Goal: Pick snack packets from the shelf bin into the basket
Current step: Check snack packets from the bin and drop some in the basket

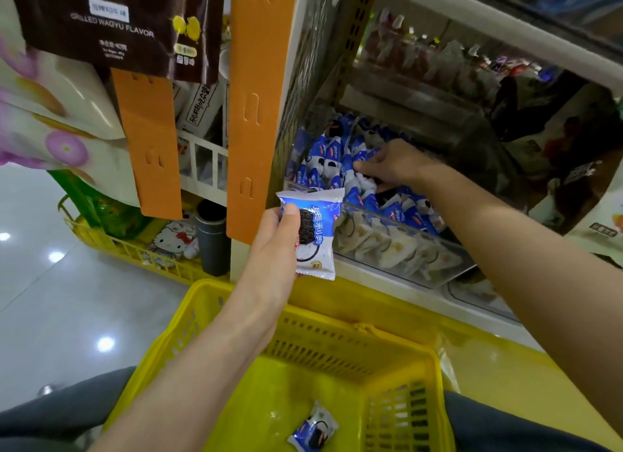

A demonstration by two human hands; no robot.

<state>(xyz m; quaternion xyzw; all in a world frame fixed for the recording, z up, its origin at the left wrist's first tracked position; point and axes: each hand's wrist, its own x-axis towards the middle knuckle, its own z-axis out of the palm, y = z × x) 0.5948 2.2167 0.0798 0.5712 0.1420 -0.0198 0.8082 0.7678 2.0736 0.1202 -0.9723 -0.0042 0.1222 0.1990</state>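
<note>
The blue cookie packet (312,236) sits mid-frame, pinched by the left hand (274,246) above the yellow basket (209,296); another packet (313,429) lies on its floor, lower centre. The right hand (387,165) curls onto bin packets (328,158) inside the clear shelf bin (397,246).

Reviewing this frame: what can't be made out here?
Head view throughout.
1. Right hand: fingertips sink among the bin packets; whether its grip holds one is unclear.
2. Yellow basket: cut by the bottom edge, crossed by the left forearm; contents partly hidden.
3. Upper-shelf goods: blurred, labels unreadable.
4. Cookie packet: left hand thumb covers part of its print.
</note>
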